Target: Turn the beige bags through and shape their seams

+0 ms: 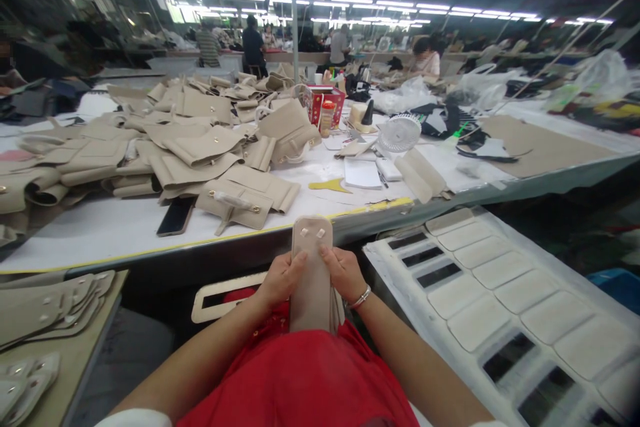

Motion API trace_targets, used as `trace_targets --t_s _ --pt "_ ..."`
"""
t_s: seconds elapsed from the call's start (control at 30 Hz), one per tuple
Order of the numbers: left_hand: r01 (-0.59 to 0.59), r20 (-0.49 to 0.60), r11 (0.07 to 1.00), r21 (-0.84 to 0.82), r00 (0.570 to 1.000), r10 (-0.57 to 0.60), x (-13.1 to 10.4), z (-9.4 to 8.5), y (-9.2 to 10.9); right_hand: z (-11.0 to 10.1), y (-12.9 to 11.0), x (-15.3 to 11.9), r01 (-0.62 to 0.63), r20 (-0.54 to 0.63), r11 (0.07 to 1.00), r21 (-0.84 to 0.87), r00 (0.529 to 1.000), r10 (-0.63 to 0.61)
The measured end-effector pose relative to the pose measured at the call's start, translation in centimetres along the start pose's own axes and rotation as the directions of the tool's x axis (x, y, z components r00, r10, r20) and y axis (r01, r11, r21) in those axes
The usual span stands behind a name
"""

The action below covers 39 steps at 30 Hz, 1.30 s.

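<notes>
Gripping a long, round-ended, leather-like beige strap (pixel 311 293) before the white-topped table (pixel 120 230), my left hand (pixel 284 279) and right hand (pixel 346 274) pinch opposite edges. Two small pale tabs (pixel 321 233) already sit near its tip; stacked beige pieces (pixel 27 313), front-left of the table, carry similar ones. What remains, I cannot tell.

1 head-worn camera looks forward and slightly down, near the lap, out over the table (pixel 100 233) beyond.
</notes>
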<state>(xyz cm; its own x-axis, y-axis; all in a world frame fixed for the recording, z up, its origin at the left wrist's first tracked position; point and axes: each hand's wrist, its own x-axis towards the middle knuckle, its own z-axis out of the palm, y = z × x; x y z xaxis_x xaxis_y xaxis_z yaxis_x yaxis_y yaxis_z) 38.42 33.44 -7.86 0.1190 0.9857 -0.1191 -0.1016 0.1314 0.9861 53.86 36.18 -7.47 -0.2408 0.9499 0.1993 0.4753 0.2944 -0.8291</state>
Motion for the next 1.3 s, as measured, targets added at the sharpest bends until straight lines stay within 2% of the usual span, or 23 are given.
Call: trace_targets --t_s 0.07,0.13,0.27,0.53,0.6,0.77,0.87,0.97,1.1,1.2,1.3 --pt "-0.099 -0.104 0.990 0.100 0.988 0.110 0.1 0.0 0.1 0.0 0.0 -0.1 -0.003 0.007 1.000 0.006 1.000 0.003" --pt "-0.129 -0.147 0.974 0.186 0.977 0.157 0.3 0.0 0.3 0.0 -0.1 -0.3 -0.006 0.039 0.999 -0.035 0.999 0.007" --pt "-0.063 -0.147 0.985 0.161 0.985 0.087 0.4 -0.1 0.5 -0.1 -0.2 -0.8 0.020 0.140 0.987 -0.157 0.990 0.003" --pt "0.036 -0.158 0.993 0.111 0.987 -0.019 0.5 0.2 -0.1 0.5 0.5 -1.6 0.012 0.091 0.995 -0.102 0.996 -0.003" --pt "0.055 -0.147 0.993 0.106 0.988 -0.039 0.4 0.1 -0.2 0.3 0.3 -1.9 0.020 0.116 0.992 -0.126 0.993 -0.006" --pt "0.054 -0.154 0.996 0.073 0.987 -0.043 0.6 -0.3 -0.3 -0.2 -0.3 -3.1 0.095 0.241 0.939 -0.331 0.970 -0.013" --pt "0.051 -0.160 0.997 0.053 0.986 -0.042 0.6 0.0 -0.2 0.1 0.0 -4.0 0.057 0.218 0.962 -0.266 0.976 0.003" --pt "0.099 -0.108 0.995 0.024 0.989 -0.096 -0.5 0.5 -0.8 0.5 1.0 -4.6 -0.002 0.173 0.995 -0.102 0.985 0.020" --pt "0.197 0.110 0.980 0.039 0.974 -0.200 -3.5 0.6 -3.1 0.7 1.9 -5.1 -0.050 0.161 0.997 0.054 0.986 0.041" --pt "0.216 0.194 0.976 0.021 0.957 -0.216 -5.1 0.2 -4.4 0.5 1.8 -5.3 -0.044 0.169 0.999 -0.023 0.984 0.048" --pt "0.177 0.166 0.982 0.063 0.969 -0.185 -5.3 -0.1 -4.5 0.4 1.5 -5.7 -0.012 0.254 0.983 -0.181 0.965 0.059"
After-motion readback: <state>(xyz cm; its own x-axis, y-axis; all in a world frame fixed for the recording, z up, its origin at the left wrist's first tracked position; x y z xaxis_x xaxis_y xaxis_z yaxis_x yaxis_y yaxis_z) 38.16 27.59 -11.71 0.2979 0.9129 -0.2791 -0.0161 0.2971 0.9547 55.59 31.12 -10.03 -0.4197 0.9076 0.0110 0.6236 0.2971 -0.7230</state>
